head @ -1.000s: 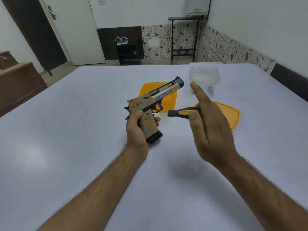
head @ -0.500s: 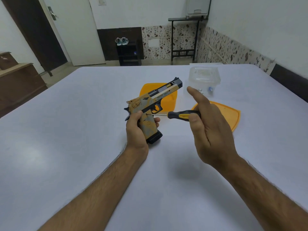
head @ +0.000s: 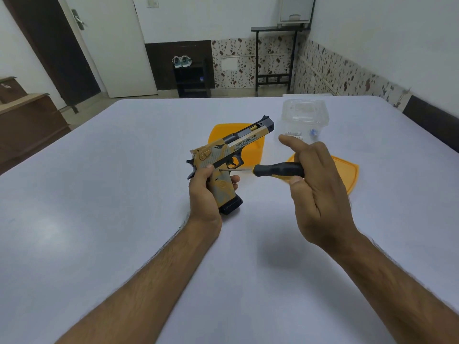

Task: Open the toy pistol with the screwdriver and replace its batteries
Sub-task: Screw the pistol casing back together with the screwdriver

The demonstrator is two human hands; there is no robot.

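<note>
Clearly the unscrewing is under way: the person's left hand is wrapped round the grip of the pistol, holding it upright with its base resting on the table, barrel angled up and away. The right hand pinches the black-and-yellow handle of the screwdriver between thumb and curled fingers, index finger stuck out loose, and the thin shaft runs level to the left with its tip seated at a small spot high on the grip panel, presumably a screw. Behind sit an orange box, an orange lid and a clear tub with small bits inside; whether those are batteries I cannot tell. I'd judge the cover not yet off. Next comes steady turning with the tip pressed square, then catching the freed screw.
</note>
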